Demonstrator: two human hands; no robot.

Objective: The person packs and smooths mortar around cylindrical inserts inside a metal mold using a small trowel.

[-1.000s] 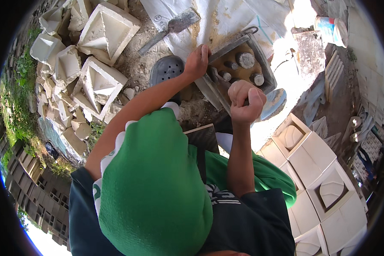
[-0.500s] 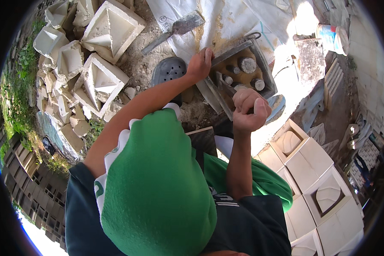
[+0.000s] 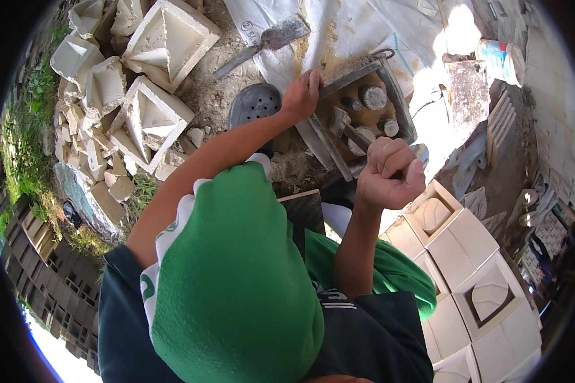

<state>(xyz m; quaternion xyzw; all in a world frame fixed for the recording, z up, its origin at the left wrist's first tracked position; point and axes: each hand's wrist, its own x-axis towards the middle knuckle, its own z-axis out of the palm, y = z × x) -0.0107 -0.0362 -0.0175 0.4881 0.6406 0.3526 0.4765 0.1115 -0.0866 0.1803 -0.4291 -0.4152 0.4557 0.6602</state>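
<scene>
The right hand (image 3: 390, 172) is a closed fist, its grip clamped on a flat-bladed tool (image 3: 341, 121) whose blade reaches into a dark box mould (image 3: 349, 77), apparently angled to get between the stubby cylinders (image 3: 373, 97). The left hand (image 3: 302, 99) rests at the mould's left corner, probably steadying it; whether that grip is clamped on the rim I cannot tell. A grey clog (image 3: 254, 107) is just beside. Beyond, a stained white sheet (image 3: 335, 32) likely catches spills, with a trowel (image 3: 284, 32) partly on it. Pale blocks (image 3: 463, 240) stand at right, perhaps kept apart from the broken ones (image 3: 206, 30) heaped at left
</scene>
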